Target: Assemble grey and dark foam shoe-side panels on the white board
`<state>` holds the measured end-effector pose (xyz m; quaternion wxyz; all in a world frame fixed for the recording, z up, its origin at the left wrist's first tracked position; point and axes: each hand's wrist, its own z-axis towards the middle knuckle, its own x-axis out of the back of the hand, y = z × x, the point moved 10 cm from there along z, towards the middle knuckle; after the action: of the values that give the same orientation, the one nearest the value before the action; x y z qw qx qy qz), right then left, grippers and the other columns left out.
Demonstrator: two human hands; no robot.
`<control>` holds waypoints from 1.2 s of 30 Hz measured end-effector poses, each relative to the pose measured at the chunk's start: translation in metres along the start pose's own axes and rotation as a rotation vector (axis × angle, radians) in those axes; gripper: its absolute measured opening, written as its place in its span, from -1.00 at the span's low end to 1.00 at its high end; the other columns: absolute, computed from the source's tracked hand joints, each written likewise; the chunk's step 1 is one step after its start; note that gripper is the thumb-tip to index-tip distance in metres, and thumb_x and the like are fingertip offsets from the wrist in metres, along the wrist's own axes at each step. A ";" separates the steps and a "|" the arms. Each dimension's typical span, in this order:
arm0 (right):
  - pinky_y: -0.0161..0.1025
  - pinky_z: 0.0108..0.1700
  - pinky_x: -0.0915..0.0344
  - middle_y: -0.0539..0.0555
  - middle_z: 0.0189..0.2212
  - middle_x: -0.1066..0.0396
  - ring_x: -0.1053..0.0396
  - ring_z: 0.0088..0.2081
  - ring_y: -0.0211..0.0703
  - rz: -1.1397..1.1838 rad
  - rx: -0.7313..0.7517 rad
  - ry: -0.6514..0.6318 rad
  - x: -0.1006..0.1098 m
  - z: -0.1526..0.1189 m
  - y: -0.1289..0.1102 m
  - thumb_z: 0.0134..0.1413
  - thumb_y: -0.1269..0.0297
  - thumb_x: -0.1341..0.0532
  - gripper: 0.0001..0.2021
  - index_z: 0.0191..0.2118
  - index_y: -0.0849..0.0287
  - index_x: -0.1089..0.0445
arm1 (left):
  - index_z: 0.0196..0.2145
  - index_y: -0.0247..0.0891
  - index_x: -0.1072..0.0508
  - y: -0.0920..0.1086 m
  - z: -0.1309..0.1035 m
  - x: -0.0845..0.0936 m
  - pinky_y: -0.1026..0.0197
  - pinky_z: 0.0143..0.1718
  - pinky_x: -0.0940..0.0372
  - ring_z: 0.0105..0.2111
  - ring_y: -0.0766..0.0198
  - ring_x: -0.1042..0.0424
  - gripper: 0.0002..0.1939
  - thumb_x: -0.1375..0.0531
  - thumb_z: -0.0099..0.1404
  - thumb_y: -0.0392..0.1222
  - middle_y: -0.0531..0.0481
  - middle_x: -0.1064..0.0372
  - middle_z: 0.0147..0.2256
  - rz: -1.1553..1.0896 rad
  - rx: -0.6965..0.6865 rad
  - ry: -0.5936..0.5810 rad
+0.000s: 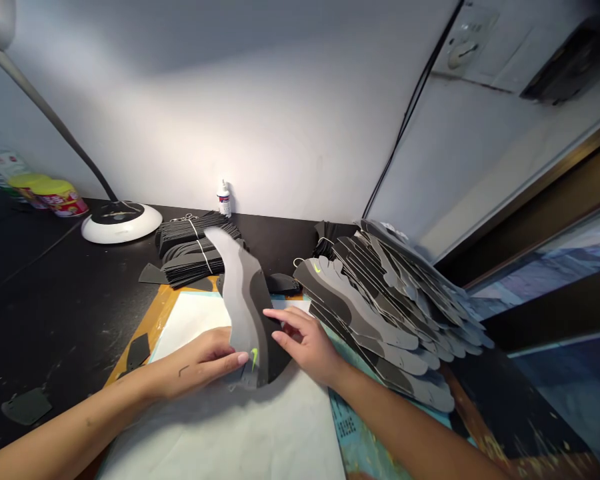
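A curved shoe upper piece point(247, 307), banded from light grey to black with a small yellow-green logo, is held tilted up above the white paper. My left hand point(213, 360) grips its lower left edge, the thumb on the front beside the logo and the other fingers mostly hidden behind. My right hand point(303, 337) is at the black right-hand side, with index finger and thumb on the dark material. Whether a separate small dark part lies between those fingertips is hard to make out. Similar shoe uppers point(365, 313) lie in an overlapping pile to the right.
Bundled dark pieces point(190, 247) tied with string lie at the back left, near a white glue bottle point(224, 199). A lamp base point(121, 222) stands farther left. White paper point(220, 433) covers the work board. Loose dark pieces point(27, 405) lie on the left.
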<state>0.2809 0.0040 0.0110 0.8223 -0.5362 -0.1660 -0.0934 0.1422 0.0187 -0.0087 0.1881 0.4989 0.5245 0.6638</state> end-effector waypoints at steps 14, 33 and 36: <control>-0.26 -0.28 -0.32 0.05 -0.21 -0.44 -0.27 -0.42 -0.29 -0.071 -0.136 -0.012 -0.004 0.004 0.023 0.15 0.35 -0.23 -0.62 0.09 0.06 -0.48 | -0.23 -0.29 -0.50 -0.019 0.000 0.002 0.25 -0.32 -0.26 -0.35 0.20 -0.32 -0.49 -0.04 0.43 0.23 -0.03 -0.38 -0.34 -0.113 0.157 0.053; -0.28 -0.34 -0.25 -0.15 -0.53 -0.39 -0.33 -0.49 -0.25 -0.074 -0.221 -0.055 -0.009 -0.006 0.023 0.20 0.28 -0.23 -0.18 0.47 0.11 0.18 | 0.21 -0.19 -0.40 -0.024 0.000 0.014 0.14 0.02 -0.33 0.04 0.01 -0.40 -0.48 -0.20 0.40 0.09 -0.12 -0.41 0.12 -0.358 0.157 0.186; -0.28 -0.34 -0.26 -0.15 -0.54 -0.38 -0.33 -0.49 -0.25 -0.041 -0.249 0.056 0.004 -0.003 0.027 0.20 0.26 -0.22 -0.23 0.45 0.15 0.11 | 0.21 -0.18 -0.40 -0.023 0.000 0.011 0.14 0.02 -0.33 0.04 0.02 -0.41 -0.49 -0.20 0.41 0.09 -0.11 -0.40 0.13 -0.358 0.152 0.155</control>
<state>0.2938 0.0123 -0.0123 0.7516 -0.6279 -0.1407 -0.1450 0.1308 0.0358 -0.0235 0.2239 0.3579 0.6664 0.6146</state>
